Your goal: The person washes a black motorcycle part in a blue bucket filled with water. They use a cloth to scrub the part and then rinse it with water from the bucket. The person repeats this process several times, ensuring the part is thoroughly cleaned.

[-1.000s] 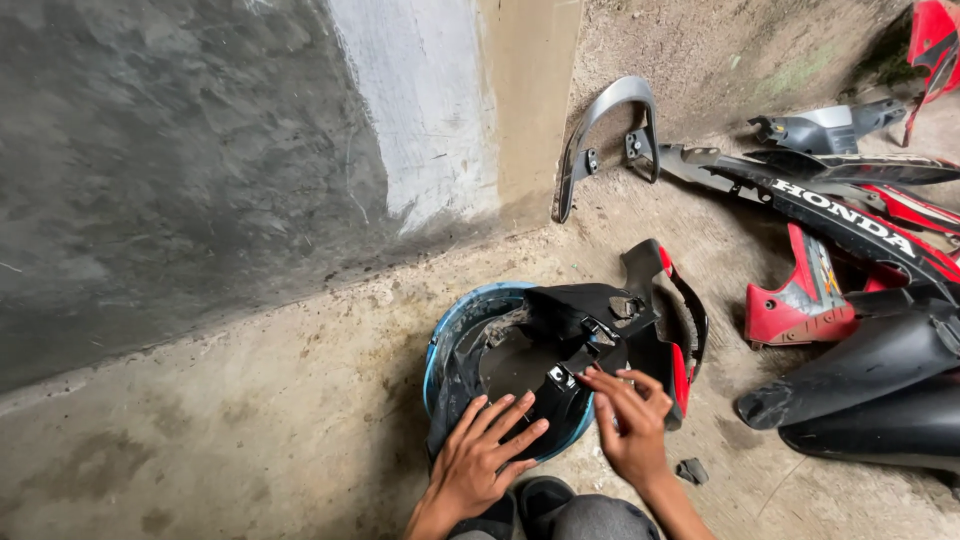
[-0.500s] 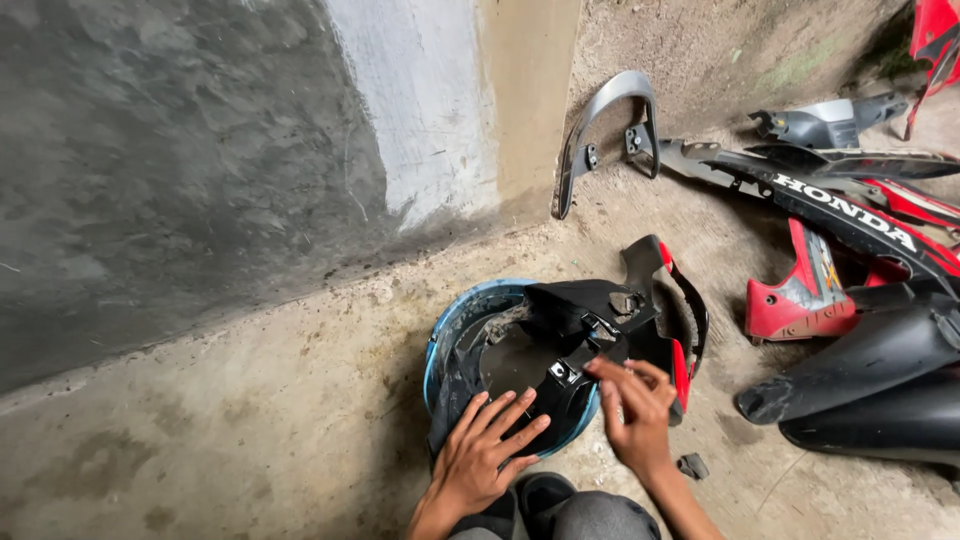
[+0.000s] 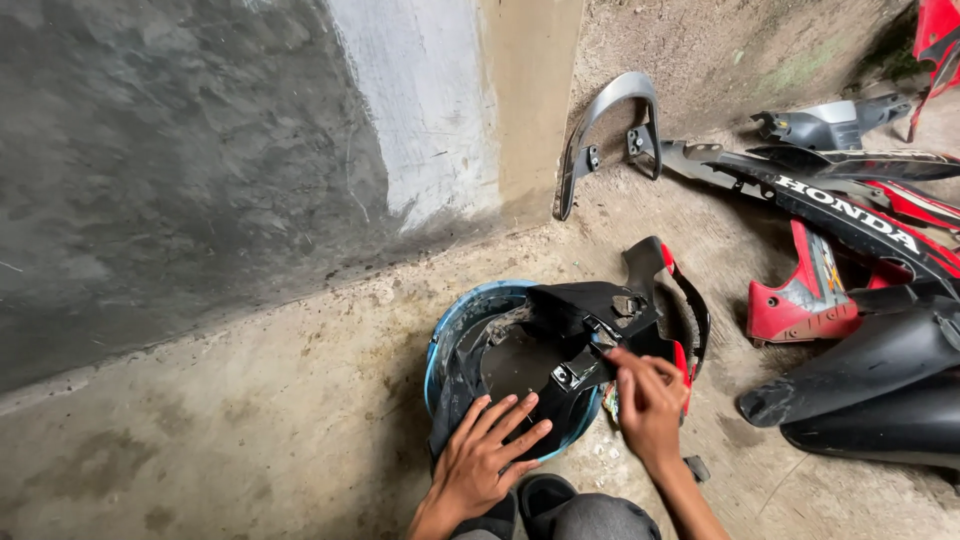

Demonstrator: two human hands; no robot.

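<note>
A black and blue motorcycle body panel [image 3: 520, 350], lying inner side up on the concrete floor, has a black bracket and wiring at its middle and a red-edged part at its right. My left hand [image 3: 485, 455] lies flat with spread fingers on the panel's near edge. My right hand [image 3: 648, 400] has its fingers pinched together at the black bracket [image 3: 585, 365] in the panel's centre. What the fingers grip is too small to see.
A grey plastered wall [image 3: 200, 160] rises on the left. A silver grab rail [image 3: 605, 130] leans against its corner. Red, black and grey motorcycle fairings [image 3: 850, 270] lie heaped to the right. A small dark piece [image 3: 697, 467] rests on the floor by my right wrist.
My right hand has drawn its fingers together at the bracket. My left hand stays pressed on the panel's edge.
</note>
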